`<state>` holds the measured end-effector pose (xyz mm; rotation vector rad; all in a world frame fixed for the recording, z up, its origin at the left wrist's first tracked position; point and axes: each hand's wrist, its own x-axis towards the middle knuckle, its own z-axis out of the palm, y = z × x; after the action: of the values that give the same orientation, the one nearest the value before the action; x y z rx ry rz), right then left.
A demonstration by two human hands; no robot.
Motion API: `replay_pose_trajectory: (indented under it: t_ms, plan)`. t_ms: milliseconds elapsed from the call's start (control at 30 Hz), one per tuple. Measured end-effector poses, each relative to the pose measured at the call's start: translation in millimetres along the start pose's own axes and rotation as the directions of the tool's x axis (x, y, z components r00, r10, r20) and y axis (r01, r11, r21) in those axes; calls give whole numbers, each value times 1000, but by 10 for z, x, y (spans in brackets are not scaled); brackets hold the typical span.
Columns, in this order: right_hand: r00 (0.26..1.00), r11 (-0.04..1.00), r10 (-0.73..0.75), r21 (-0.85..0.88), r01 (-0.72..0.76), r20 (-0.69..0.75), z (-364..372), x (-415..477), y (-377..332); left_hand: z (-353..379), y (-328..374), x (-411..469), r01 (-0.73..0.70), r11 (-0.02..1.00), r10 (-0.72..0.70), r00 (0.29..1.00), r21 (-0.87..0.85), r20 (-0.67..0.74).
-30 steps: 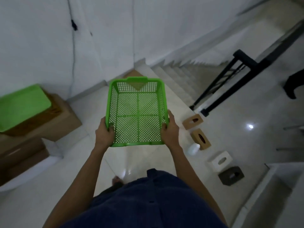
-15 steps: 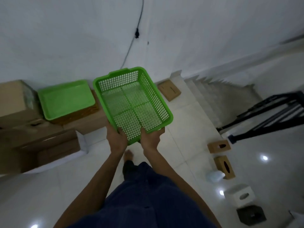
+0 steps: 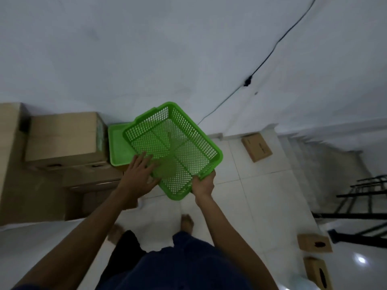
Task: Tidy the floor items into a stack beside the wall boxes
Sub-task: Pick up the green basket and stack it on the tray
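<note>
Carried item: the green basket (image 3: 173, 151) hangs tilted in the air, partly over the green tray (image 3: 118, 149) that lies on the wall boxes (image 3: 62, 139).
Right side: the right hand (image 3: 204, 184) has its grip clamped on the near corner rim.
Left side: the left hand (image 3: 138, 174) lies flat against the basket's left side, fingers spread, grip apart.
Risk: held by one corner, the basket could twist loose. Set down skewed, it might ride the tray's rim and slide off.
Floor, near right: tissue boxes (image 3: 314, 242) wait.
</note>
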<state>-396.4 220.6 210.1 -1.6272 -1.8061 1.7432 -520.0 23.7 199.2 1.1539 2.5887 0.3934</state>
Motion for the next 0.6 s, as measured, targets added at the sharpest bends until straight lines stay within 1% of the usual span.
replay_pose_trajectory:
  t_ms: [67, 100, 133, 167, 200, 333, 400, 500, 600]
  plan:
    - [1000, 998, -12, -57, 11, -20, 257, 16, -99, -120, -414, 54, -148, 975, 121, 980, 166, 159]
    - [999, 996, -24, -88, 21, -30, 385, 23, -126, -165, -598, 96, -231, 942, 185, 963, 242, 198]
    - [999, 993, -37, -117, 33, -37, 522, 43, -148, -183, -792, 190, -306, 898, 253, 947, 315, 199]
    - [998, 990, -39, -137, 32, -44, 664, 71, -161, -213, -960, 300, -354, 866, 292, 932, 353, 216]
    - [998, 989, -33, -145, 24, -56, 810, 102, -171, -228, -1108, 404, -381, 854, 313, 920, 354, 235]
    - [995, 976, -16, -219, -5, -93, 1334, 432, -117, -76, -1600, 778, -414, 864, 357, 905, 287, 230]
    - [995, 968, 8, -250, -33, -99, 1531, 729, -63, 18, -1860, 1000, -399, 866, 348, 913, 300, 211]
    - [997, 948, 10, -315, -35, -82, 1763, 1299, 67, 285, -2231, 1301, -359, 842, 279, 929, 402, 244]
    - [997, 919, -42, -394, 15, -60, 2002, 1827, 215, 725, -2423, 1456, -283, 884, 205, 950, 373, 235]
